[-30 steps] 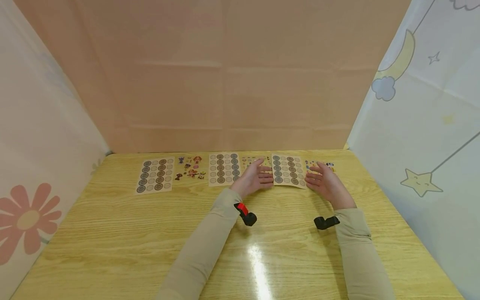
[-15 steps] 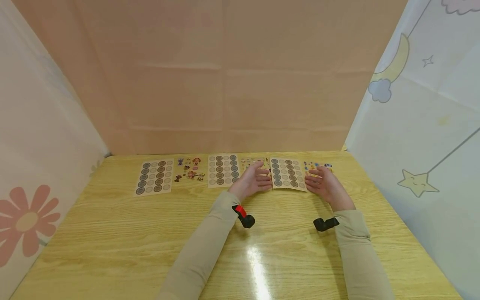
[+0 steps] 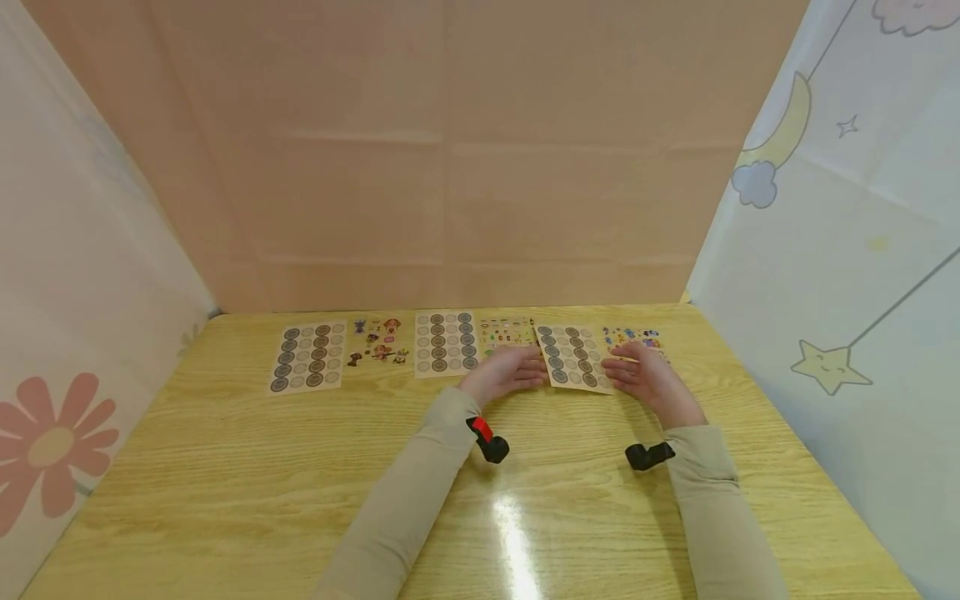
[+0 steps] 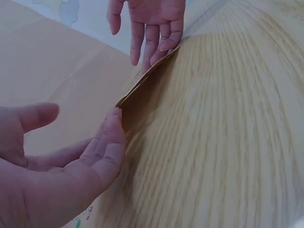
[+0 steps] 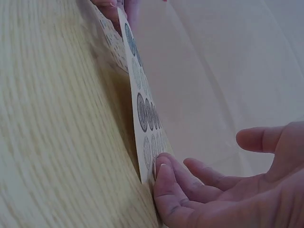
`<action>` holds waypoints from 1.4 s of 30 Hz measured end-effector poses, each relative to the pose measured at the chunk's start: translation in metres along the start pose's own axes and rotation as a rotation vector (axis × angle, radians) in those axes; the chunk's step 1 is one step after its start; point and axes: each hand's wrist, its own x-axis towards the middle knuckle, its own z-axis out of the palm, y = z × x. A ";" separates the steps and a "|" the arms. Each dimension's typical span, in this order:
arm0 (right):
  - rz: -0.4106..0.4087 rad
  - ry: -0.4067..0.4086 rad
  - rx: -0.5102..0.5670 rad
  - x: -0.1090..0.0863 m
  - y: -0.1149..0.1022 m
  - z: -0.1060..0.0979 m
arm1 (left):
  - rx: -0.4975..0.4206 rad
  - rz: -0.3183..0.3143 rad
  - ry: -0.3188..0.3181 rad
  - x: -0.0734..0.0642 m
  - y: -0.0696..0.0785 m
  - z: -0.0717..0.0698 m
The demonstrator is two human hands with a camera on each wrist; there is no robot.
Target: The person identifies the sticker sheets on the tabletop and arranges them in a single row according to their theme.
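Now, from the back left corner of the bench [image 3: 210,483], I see one circle-printed sheet [image 3: 308,357], cartoon stickers [image 3: 384,350] and a second printed sheet [image 3: 447,344], all along the back edge. Next comes the left hand [image 3: 504,375], fingers extended, thumb wide apart, fingertips touching the lifted sheet [image 3: 573,360]. It stands tilted, right of the back edge's middle. The right hand [image 3: 654,385], thumb likewise wide, touches its other side. I judge the step is supporting this sheet; the next move calls for equal pressure.
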 end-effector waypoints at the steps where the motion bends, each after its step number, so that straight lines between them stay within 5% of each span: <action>1: -0.001 0.005 -0.008 0.000 0.001 0.001 | 0.020 0.003 0.006 0.000 -0.001 0.001; 9: -0.014 0.067 -0.039 0.001 0.003 0.006 | 0.130 0.049 0.085 0.006 -0.010 0.011; 19: -0.028 0.038 -0.021 0.002 0.003 0.004 | 0.277 0.207 0.235 0.013 -0.021 0.024; 32: -0.045 0.005 -0.105 -0.004 -0.004 0.018 | 0.349 0.366 0.133 -0.007 -0.010 0.020; 42: -0.143 -0.065 -0.052 -0.016 -0.011 0.032 | 0.380 0.367 0.106 -0.033 -0.004 0.003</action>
